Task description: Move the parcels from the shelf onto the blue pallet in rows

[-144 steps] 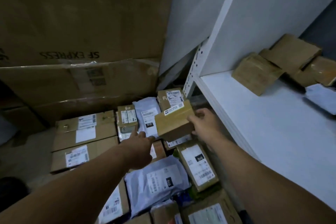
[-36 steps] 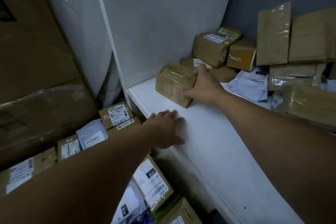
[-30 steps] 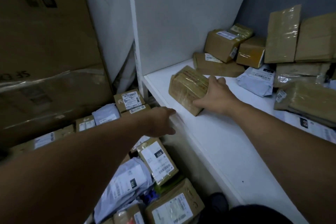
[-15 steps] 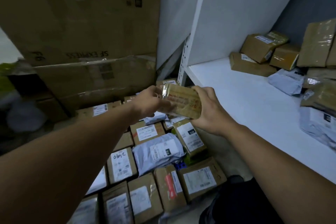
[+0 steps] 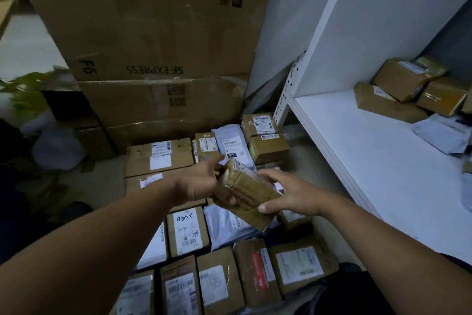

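A brown taped parcel [image 5: 246, 193] hangs in the air above the laid-out parcels, tilted with one end up. My left hand [image 5: 201, 184] grips its left side and my right hand [image 5: 286, 193] holds its right side, thumb on the near edge. Below lie rows of brown boxes [image 5: 187, 233] and grey mailer bags [image 5: 233, 142] with white labels; the pallet under them is hidden. On the white shelf [image 5: 362, 151] at the right more brown parcels [image 5: 403, 81] stay stacked at the back.
Large SF Express cartons [image 5: 158, 33] stand behind the laid parcels. A white perforated shelf post [image 5: 288, 89] marks the shelf's left end. A grey mailer [image 5: 444, 133] lies on the shelf. Bare floor [image 5: 107, 176] shows left of the rows.
My right hand took the brown parcel off the shelf and carried it left and down over the parcel rows. My left hand joined and now grips its other side.
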